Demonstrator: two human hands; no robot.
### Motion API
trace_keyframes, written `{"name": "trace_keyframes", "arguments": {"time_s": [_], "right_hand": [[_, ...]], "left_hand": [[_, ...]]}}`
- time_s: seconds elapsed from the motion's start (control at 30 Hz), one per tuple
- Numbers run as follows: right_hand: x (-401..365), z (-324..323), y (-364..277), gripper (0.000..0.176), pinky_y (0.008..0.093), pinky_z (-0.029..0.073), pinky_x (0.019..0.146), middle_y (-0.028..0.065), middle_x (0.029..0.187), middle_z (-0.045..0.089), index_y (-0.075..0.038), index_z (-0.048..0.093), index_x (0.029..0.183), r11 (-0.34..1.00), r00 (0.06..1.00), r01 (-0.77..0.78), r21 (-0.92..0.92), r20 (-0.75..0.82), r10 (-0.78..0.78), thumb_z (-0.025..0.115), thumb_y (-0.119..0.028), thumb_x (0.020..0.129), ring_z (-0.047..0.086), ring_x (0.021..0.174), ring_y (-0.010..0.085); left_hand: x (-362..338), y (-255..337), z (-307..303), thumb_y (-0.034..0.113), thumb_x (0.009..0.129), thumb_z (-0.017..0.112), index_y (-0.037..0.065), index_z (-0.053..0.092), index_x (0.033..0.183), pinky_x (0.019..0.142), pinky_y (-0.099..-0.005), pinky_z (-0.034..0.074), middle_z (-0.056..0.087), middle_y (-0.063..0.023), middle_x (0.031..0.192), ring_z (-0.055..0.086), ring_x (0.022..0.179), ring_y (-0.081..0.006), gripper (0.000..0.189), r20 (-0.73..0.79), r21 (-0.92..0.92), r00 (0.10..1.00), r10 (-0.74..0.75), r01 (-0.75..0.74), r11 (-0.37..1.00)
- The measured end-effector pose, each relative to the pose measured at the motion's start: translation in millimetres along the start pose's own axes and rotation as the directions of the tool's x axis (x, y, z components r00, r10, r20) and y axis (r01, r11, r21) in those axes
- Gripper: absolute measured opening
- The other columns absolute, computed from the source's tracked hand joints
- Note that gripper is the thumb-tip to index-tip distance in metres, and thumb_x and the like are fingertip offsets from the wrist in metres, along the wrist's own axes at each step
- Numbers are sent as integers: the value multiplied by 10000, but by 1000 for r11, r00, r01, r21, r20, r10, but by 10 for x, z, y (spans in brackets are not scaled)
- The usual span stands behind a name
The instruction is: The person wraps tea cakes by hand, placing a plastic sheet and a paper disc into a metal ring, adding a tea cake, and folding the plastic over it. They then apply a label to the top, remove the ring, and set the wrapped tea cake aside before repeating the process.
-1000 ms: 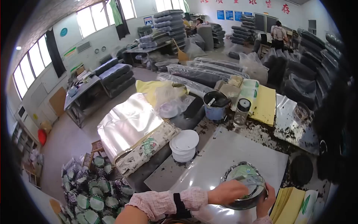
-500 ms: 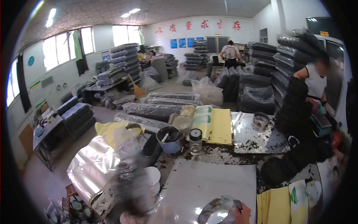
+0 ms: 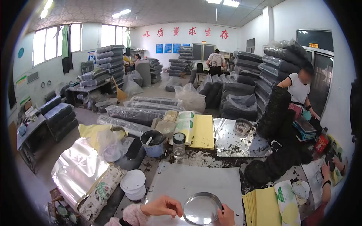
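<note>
A shallow round metal ring point(image 3: 217, 202) with a shiny rim lies over the pale flat sheet point(image 3: 222, 179) in front of me. My right hand point(image 3: 226, 216) grips the rim at its right side. My left hand point(image 3: 164, 206) hovers just left of the ring, fingers loosely bent and apart, with nothing visible in them. White round lids or discs point(image 3: 132, 180) are stacked to the left of that sheet. Beyond the sheet stand a clear jar with a dark lid point(image 3: 178, 145) and a blue-grey bucket point(image 3: 152, 147) with a handled tool inside.
Dark crumbs lie scattered over the table. Yellow packaging point(image 3: 267, 205) is at right, beside a long pile of compressed dark discs point(image 3: 281, 164). Silver foil bags point(image 3: 79, 165) lie at left. One person point(image 3: 299, 88) stands at far right; another's hands point(image 3: 327, 171) work nearer, at the right edge.
The view has shifted, moving the scene leftward. A blurred shape over the left side is gone, and my left hand now shows beside the ring. The ring lies flatter, still in my right hand.
</note>
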State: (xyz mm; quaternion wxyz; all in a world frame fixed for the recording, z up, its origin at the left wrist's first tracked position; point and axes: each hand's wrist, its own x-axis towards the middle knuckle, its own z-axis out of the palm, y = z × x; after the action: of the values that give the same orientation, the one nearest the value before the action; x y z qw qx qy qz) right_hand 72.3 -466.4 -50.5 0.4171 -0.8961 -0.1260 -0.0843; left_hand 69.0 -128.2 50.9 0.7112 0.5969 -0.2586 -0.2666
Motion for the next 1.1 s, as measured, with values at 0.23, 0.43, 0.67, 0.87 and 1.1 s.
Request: {"name": "trace_keyframes", "arguments": {"time_s": [0.23,0.43,0.67,0.87,1.1], "right_hand": [[-5,-91,-204,377,498,526,753,262,922,650,22,572,1154,979,973,-204,20,114,200,681,-191,863,626,878,479],[50,36,-6,364,500,517,746,275,944,666,16,583,1128,989,988,-146,-20,53,147,650,-249,888,631,893,480],[26,112,29,376,475,522,734,264,949,691,-19,595,1233,955,958,-287,72,10,287,575,-268,952,675,892,426],[4,65,73,377,461,528,755,230,937,709,-46,586,1283,954,955,-296,42,37,294,553,-263,976,686,884,406],[-90,280,534,442,466,524,832,259,1065,687,-48,584,1307,983,982,-181,17,-41,182,573,-329,965,678,965,400]], "left_hand": [[-157,-572,228,248,970,650,39,721,949,677,-238,482,689,-12,806,611,733,-83,221,-488,-15,854,-182,201,980],[-344,-1007,94,228,965,661,33,715,995,717,-258,489,688,-18,857,607,767,-103,205,-604,-68,764,-225,232,970],[101,-1231,469,201,960,670,43,689,1074,758,-267,486,679,-16,928,605,833,-105,195,-684,-267,703,-197,10,964],[76,-1256,352,174,968,664,28,682,1112,780,-279,524,687,-40,953,636,871,-134,206,-597,-245,771,-221,87,966],[-634,-1379,137,169,960,681,4,680,1114,800,-285,532,711,-75,987,657,901,-146,226,-615,1,751,-242,307,952]]}}
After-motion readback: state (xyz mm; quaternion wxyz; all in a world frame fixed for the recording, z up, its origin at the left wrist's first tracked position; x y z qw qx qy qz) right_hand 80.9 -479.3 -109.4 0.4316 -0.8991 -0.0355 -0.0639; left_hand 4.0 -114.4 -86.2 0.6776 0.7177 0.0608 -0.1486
